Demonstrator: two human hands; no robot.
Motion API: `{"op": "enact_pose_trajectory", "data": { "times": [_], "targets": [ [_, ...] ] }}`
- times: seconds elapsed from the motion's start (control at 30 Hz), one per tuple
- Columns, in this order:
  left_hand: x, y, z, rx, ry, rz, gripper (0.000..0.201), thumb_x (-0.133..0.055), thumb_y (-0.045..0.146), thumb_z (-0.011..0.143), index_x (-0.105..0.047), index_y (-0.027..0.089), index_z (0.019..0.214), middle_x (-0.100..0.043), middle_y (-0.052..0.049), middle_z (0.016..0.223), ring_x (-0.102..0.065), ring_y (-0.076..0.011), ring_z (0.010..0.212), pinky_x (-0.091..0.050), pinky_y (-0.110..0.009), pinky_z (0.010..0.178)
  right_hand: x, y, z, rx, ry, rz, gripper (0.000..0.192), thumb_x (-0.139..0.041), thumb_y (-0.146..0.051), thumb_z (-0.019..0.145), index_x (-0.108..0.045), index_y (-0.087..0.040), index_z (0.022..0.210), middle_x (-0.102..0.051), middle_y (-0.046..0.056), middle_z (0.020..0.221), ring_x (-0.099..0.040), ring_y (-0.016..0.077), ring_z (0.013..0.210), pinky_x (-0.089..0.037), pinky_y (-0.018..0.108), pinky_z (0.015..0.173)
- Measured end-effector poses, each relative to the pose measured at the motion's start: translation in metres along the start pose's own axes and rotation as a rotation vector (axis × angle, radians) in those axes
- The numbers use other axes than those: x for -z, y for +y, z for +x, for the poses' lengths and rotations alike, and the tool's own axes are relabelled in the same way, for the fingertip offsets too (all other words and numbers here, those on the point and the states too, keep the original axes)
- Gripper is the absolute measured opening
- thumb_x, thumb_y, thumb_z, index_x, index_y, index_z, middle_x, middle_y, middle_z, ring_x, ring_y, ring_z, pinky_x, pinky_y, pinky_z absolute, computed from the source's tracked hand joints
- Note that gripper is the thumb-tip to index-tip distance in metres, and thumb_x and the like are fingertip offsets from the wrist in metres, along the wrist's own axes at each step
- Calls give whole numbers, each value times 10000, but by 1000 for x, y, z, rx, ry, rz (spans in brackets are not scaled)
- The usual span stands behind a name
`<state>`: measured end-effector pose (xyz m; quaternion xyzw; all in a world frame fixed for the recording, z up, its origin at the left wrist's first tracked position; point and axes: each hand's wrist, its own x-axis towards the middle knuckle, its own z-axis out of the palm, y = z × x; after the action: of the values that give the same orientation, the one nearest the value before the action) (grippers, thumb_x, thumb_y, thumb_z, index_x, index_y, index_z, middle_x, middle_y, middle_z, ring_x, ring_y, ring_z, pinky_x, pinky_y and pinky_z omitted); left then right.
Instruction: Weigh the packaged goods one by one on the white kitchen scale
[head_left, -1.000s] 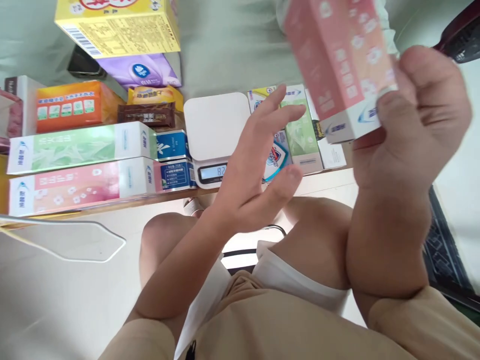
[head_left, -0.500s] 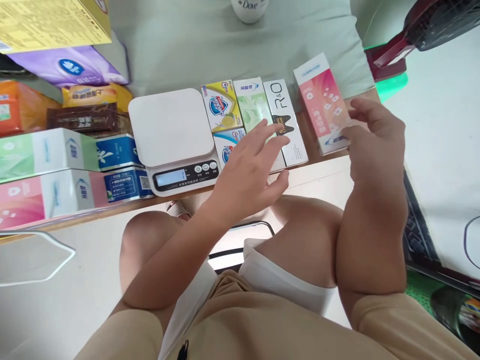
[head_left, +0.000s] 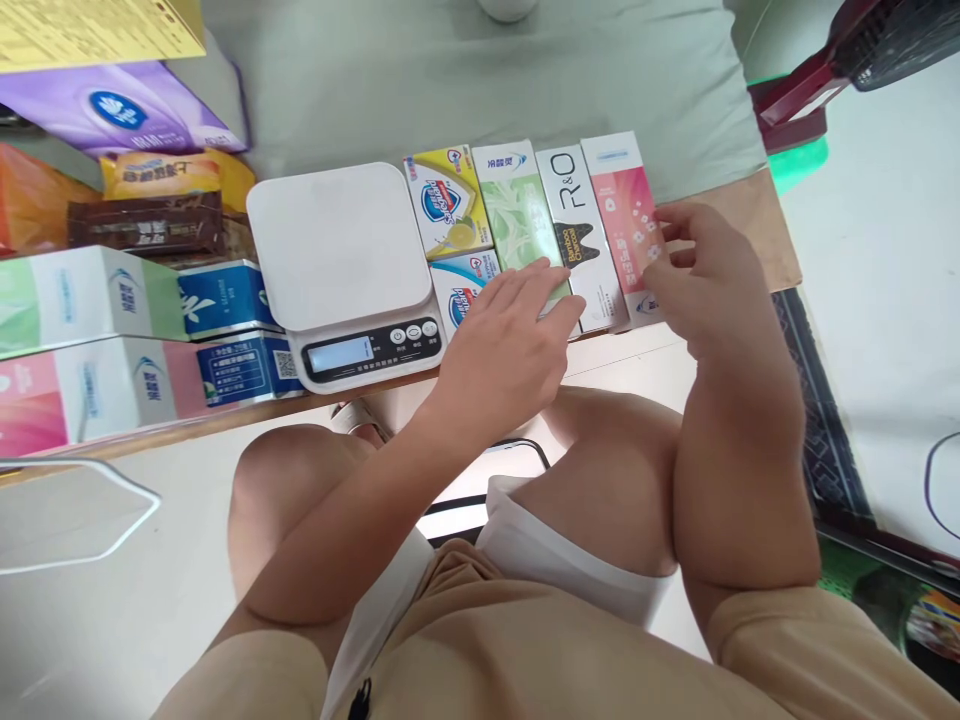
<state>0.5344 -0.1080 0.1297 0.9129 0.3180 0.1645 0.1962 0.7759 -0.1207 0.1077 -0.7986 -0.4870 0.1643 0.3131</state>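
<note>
My right hand point(head_left: 701, 270) has its thumb and fingers bent against the right side of a pink and white toothpaste box point(head_left: 626, 220). That box lies along a white R&O toothpaste box point(head_left: 592, 225) with a black cat-shaped mark. My left hand point(head_left: 506, 345) reaches over the front of the row, fingers stretched out, its tips over the lower end of a green and white toothpaste box point(head_left: 517, 200). It partly covers a blue and white soap box point(head_left: 459, 285). Behind that one lies a yellow soap box point(head_left: 448, 200).
A white digital kitchen scale point(head_left: 341, 250) stands left of the soap boxes. Farther left are more toothpaste boxes point(head_left: 90, 300), a brown snack packet point(head_left: 146, 222), a purple tissue pack point(head_left: 142, 110) and a yellow box point(head_left: 97, 30). A fan point(head_left: 885, 50) is at upper right.
My right hand has moved left with the pink toothpaste box, which now lies straight beside the R&O box. My left hand's fingers have drawn closer together over the row's front.
</note>
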Motion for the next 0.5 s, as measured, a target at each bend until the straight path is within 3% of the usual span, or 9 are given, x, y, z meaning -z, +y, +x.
{"op": "enact_pose_trajectory", "data": {
  "times": [0.1, 0.37, 0.5],
  "targets": [
    [0, 0, 0, -17, 13, 20, 352, -442, 115, 969, -668, 181, 1231, -617, -151, 1500, -521, -340, 1497, -461, -571, 1236, -4, 4, 0, 51, -14, 20, 438, -630, -183, 817, -660, -252, 1249, -733, 72, 1108, -630, 128, 723, -534, 280, 585],
    [-2, -3, -2, -31, 21, 26, 375, -431, 114, 967, -666, 189, 1249, -619, -162, 1489, -517, -358, 1493, -470, -604, 1213, -15, 8, 16, -43, 8, -20, 503, -624, -133, 770, -642, -244, 1260, -729, 55, 1113, -646, 174, 926, -595, 415, 889],
    [-4, -2, -2, -55, 39, 42, 361, -447, 108, 968, -655, 155, 1259, -616, -177, 1482, -522, -358, 1488, -459, -573, 1228, -16, -1, 14, -79, 78, -38, 468, -648, -115, 750, -644, -208, 1209, -713, 57, 1029, -637, 163, 853, -584, 428, 888]
  ]
}}
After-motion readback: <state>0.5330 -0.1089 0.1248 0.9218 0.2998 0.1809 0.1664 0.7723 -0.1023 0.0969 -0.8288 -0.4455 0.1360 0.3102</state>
